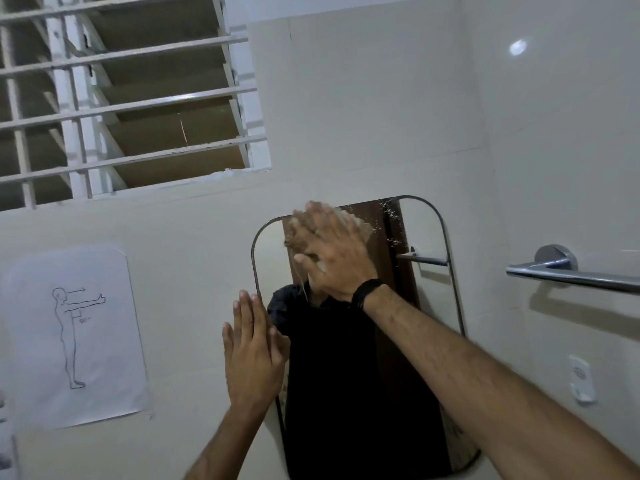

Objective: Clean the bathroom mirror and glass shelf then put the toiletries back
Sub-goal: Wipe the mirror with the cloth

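From the head view, the mirror [429, 306] hangs on the pale tiled wall, a tall pane with rounded corners and a thin dark frame, and the person stands square before it with both arms raised. The right hand [332, 251] is up near the top of the glass, fingers straight and spread, its palm flattening a light-coloured cloth [360, 225] against the pane; only the cloth's edge peeks out past the fingers, and the hand is a little blurred. A black wristband [367, 292] circles that wrist. The left hand [254, 351] lies lower, at the mirror's left edge, fingers straight and close together, flat against the frame and the wall beside it, holding nothing. White specks [391, 213] dot the glass near the top, just right of the cloth. The lower glass reflects a dark shirt. To the right of the mirror a chrome towel bar [571, 275] is fixed to the side wall, with a small white hook [581, 377] below it. To the left, a sheet of paper [74, 336] with a line drawing of a standing figure is stuck to the wall, and above it is a barred louvre window [121, 98]. The glass shelf and toiletries are not in sight.
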